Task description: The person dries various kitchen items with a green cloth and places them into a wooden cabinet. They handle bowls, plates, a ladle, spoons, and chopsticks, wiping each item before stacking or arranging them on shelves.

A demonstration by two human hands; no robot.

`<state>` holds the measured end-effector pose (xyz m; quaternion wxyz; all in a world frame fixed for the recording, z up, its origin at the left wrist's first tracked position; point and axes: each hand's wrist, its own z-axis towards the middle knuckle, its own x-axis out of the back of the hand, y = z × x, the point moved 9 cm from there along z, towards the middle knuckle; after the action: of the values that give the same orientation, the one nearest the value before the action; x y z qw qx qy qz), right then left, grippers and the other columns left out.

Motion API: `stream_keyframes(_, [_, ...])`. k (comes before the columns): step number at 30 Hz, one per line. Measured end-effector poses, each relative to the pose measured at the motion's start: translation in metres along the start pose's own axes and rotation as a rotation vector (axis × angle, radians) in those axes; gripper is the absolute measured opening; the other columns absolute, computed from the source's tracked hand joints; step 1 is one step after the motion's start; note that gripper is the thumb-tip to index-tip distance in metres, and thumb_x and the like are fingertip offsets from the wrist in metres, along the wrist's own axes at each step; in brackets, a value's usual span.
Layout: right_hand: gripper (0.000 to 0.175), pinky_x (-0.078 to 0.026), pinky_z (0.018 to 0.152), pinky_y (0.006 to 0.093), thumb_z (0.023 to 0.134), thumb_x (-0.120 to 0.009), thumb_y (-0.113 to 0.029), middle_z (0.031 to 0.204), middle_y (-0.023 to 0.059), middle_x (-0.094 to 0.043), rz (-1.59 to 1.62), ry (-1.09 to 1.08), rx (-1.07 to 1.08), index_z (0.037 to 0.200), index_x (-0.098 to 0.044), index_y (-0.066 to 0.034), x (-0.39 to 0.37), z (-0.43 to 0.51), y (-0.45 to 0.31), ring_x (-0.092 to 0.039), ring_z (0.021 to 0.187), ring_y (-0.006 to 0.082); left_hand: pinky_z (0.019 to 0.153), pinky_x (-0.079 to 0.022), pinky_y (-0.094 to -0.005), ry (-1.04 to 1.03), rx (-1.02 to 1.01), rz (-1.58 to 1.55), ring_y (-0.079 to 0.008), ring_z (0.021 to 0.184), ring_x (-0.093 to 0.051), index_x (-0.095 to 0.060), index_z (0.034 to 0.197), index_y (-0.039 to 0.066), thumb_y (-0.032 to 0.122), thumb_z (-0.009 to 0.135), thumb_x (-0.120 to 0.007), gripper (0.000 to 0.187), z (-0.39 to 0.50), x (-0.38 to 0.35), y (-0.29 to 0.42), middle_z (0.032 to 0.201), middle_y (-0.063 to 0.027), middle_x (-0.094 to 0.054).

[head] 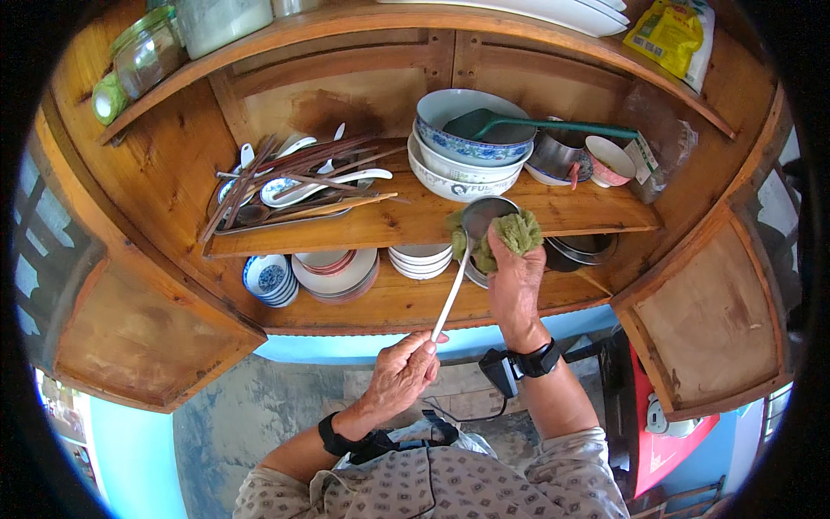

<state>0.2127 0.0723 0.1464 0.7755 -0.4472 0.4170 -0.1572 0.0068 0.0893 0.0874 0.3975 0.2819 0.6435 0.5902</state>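
A ladle with a metal bowl and a long white handle slants up and to the right in front of the cupboard's middle shelf. Low on its handle, my left hand is closed around it. My right hand grips a green cloth beside the ladle's bowl. Part of the cloth shows on the bowl's left side too, so it wraps behind the bowl. My right fingers are mostly hidden by the cloth and the hand itself.
On the middle shelf sit a tray of chopsticks and spoons, stacked large bowls with a green spatula, a metal cup and a pink bowl. Below stand small bowls and plates. Cupboard doors hang open either side.
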Motion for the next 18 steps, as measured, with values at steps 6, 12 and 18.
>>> stream_keyframes(6, [0.061, -0.035, 0.117, 0.0578, 0.082, -0.050, 0.003, 0.142, 0.0178, -0.053, 0.625, -0.451, -0.219, 0.142, -0.044, 0.0026, -0.037, -0.015, -0.006, -0.051, 0.133, 0.0365, 0.046, -0.037, -0.0210, 0.114, -0.100, 0.013, -0.0052, 0.059, -0.048, -0.062, 0.123, -0.001, 0.024, 0.108, -0.051, 0.031, 0.012, 0.003, 0.006, 0.068, -0.0004, -0.054])
stream_keyframes(12, [0.034, -0.052, 0.103, 0.0496, 0.098, -0.057, -0.004, 0.129, 0.0120, -0.062, 0.311, -0.191, -0.156, 0.132, -0.054, -0.0025, -0.010, -0.010, 0.004, -0.062, 0.119, 0.0296, 0.045, -0.036, -0.0217, 0.085, -0.116, 0.125, -0.0050, 0.053, -0.043, -0.060, 0.123, -0.002, 0.023, 0.109, -0.049, 0.031, 0.012, -0.003, 0.001, 0.065, 0.0003, -0.051])
stream_keyframes(18, [0.023, -0.059, 0.088, 0.0424, 0.098, -0.063, -0.004, 0.114, 0.0057, -0.067, 0.386, 0.029, -0.272, 0.120, -0.061, -0.0065, 0.017, -0.008, 0.020, -0.068, 0.105, 0.0230, 0.047, -0.036, -0.0222, -0.009, -0.160, 0.112, -0.0049, 0.056, -0.044, -0.062, 0.118, -0.001, 0.021, 0.109, -0.049, 0.028, 0.006, -0.023, -0.007, 0.066, 0.0022, -0.049])
